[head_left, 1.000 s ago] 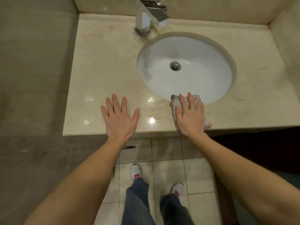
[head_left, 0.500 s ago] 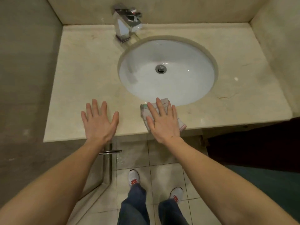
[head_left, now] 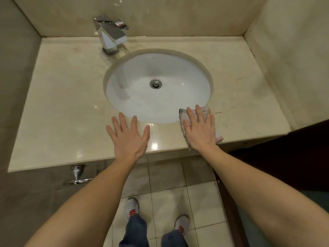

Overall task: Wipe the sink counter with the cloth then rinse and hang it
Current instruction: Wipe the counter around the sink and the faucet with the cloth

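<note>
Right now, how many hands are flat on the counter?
2. The left hand lies open on the bare counter at the basin's front rim. The right hand presses flat on the cloth at the basin's front right edge. Neither is hidden.

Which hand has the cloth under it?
The right hand. It lies flat on the cloth at the front of the sink. The left hand rests on bare counter, with nothing under it.

1 head-worn view looks steeply down, close over the counter (head_left: 67,107) and floor (head_left: 201,202).
</note>
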